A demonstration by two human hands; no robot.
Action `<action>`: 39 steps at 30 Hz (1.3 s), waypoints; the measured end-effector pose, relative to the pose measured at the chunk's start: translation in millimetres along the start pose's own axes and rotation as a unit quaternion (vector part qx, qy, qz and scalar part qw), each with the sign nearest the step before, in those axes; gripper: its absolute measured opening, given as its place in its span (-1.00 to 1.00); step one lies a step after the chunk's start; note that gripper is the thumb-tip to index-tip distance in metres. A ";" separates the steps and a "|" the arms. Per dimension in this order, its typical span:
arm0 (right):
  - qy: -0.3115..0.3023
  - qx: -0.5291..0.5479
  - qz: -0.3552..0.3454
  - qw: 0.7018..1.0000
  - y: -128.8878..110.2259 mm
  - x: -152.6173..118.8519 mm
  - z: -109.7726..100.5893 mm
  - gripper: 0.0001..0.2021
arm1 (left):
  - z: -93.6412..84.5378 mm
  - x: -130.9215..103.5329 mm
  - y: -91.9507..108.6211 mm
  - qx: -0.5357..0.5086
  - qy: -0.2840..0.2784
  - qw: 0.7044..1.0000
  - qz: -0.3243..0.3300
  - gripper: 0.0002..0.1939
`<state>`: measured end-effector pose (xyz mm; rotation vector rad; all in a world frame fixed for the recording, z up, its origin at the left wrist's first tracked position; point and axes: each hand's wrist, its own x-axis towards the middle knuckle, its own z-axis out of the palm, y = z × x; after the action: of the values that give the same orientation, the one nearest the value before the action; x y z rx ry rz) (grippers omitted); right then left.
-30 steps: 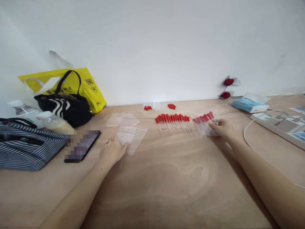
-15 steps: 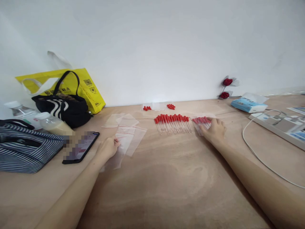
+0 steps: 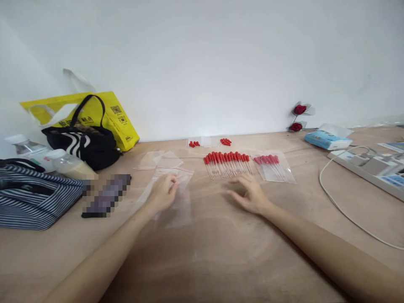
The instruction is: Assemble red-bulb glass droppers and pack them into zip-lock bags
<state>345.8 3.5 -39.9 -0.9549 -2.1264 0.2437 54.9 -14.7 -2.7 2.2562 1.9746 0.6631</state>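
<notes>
Wooden table [image 3: 202,269], right hand [image 3: 251,194] (loosely curved) near red-headed sticks [image 3: 227,159].

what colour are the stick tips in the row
The stick tips are red, head view.

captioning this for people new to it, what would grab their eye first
Probably the bright yellow bag at the back left by the wall. Next would likely be the row of red-tipped sticks near the middle of the picture, on the wooden table. Of the hands, the left hand holds a clear plastic bag, and the open right hand is just in front of the sticks.
</notes>
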 end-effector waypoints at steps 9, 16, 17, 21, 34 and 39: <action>-0.127 0.092 0.177 0.972 -28.9 2.4 17.1 -0.76 | 46.3 -4.8 85.6 -0.151 -0.017 0.988 -0.021 -0.88; -0.095 -0.075 0.097 0.988 -3.9 10.2 -3.5 -0.82 | 50.6 -5.9 67.3 -0.418 -0.122 0.892 -0.120 -0.68; -0.083 -0.086 0.085 0.989 -6.9 9.9 -4.2 -0.83 | 50.5 -6.7 68.5 -0.458 -0.134 0.866 -0.150 -0.66; -0.097 -0.033 0.057 0.993 -25.0 5.4 0.6 -0.78 | 49.0 -7.1 77.5 -0.565 -0.136 0.770 -0.264 -0.58; -0.100 0.075 0.119 0.985 -33.0 1.6 15.8 -0.72 | 47.3 -3.1 86.1 -0.610 -0.178 0.724 -0.268 -0.56; -0.115 0.079 0.192 0.971 -38.2 5.2 17.2 -0.74 | 48.7 -3.4 88.2 -0.607 -0.181 0.731 -0.254 -0.58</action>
<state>310.1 -17.3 -31.3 -1.2885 -2.0709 0.7376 154.2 -22.2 -18.6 0.8909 1.1820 0.9237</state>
